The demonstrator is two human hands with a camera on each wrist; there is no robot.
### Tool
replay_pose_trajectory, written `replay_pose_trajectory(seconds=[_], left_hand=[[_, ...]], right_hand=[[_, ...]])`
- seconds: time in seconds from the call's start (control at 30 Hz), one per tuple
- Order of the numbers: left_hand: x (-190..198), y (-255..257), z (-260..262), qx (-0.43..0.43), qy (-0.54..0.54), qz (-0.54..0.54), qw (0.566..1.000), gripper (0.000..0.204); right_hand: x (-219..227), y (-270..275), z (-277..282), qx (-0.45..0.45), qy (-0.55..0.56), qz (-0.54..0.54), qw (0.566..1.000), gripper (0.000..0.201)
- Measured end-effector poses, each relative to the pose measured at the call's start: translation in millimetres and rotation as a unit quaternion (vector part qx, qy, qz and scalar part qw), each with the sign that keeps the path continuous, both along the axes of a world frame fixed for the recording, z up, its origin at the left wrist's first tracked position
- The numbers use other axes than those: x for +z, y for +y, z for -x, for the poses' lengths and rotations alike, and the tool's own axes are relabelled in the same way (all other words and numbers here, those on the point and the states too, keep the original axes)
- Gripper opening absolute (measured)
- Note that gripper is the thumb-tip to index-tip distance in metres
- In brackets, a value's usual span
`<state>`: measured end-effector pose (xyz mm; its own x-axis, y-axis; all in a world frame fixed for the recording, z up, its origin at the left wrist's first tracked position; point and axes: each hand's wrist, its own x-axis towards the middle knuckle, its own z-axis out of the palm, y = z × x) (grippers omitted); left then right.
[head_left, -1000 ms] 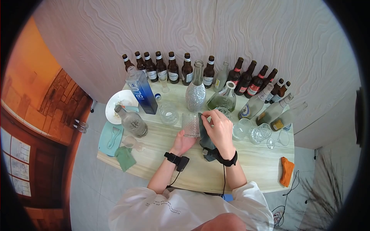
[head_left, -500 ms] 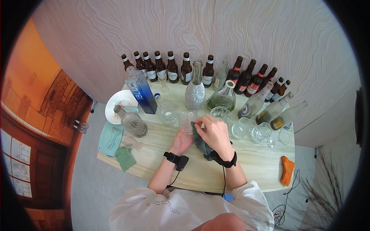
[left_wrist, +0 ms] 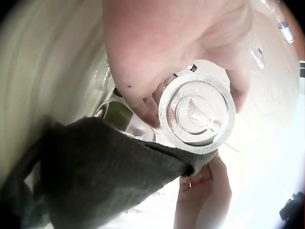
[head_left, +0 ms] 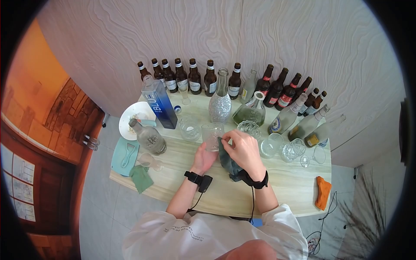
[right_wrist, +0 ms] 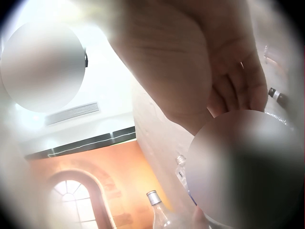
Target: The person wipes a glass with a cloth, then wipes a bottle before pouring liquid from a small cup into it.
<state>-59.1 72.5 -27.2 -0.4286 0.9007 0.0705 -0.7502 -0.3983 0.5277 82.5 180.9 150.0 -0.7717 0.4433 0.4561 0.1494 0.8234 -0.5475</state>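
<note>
pale wavy-grained wall [head_left: 203, 34], grey tiled floor [head_left: 97, 195]

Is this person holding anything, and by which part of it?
Yes: the left grip holds a clear glass by its lower side, and the right grip pinches a dark cloth near its upper end.

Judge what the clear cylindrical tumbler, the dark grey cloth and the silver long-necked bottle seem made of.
Clear cylindrical tumbler: probably glass, glossy; thick transparent base with bright reflections.
Dark grey cloth: soft fabric, matt; it drapes in folds.
Silver long-necked bottle: likely glass, by its transparent neck; glittering covering's material unclear.
</note>
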Motion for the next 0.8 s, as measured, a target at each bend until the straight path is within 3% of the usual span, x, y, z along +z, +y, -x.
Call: replay_pose_trajectory(seconds=[0.13, 0.23, 0.43, 0.67, 0.8], left_hand=[[10, 1, -1, 0.035, -0.009, 0.024, 0.999, 0.088], [8, -2, -2, 0.010, -0.005, 0.051, 0.999, 0.092], [-2, -2, -1, -0.015, 0.030, 0.048, 0.998, 0.112], [4, -4, -1, -0.045, 0.046, 0.015, 0.998, 0.118], [5, -2, -2, -0.027, 0.049, -0.010, 0.998, 0.115]], right_hand=[[-4, -5, 2, 0.029, -0.012, -0.001, 1.000, 0.011], [-6, -6, 4, 0.024, 0.013, -0.003, 1.000, 0.011], [-3, -6, 5, -0.023, 0.029, -0.002, 0.999, 0.010], [3, -1, 3, -0.083, 0.060, 0.009, 0.995, 0.010], [3, -1, 3, -0.064, 0.057, 0.009, 0.996, 0.010]])
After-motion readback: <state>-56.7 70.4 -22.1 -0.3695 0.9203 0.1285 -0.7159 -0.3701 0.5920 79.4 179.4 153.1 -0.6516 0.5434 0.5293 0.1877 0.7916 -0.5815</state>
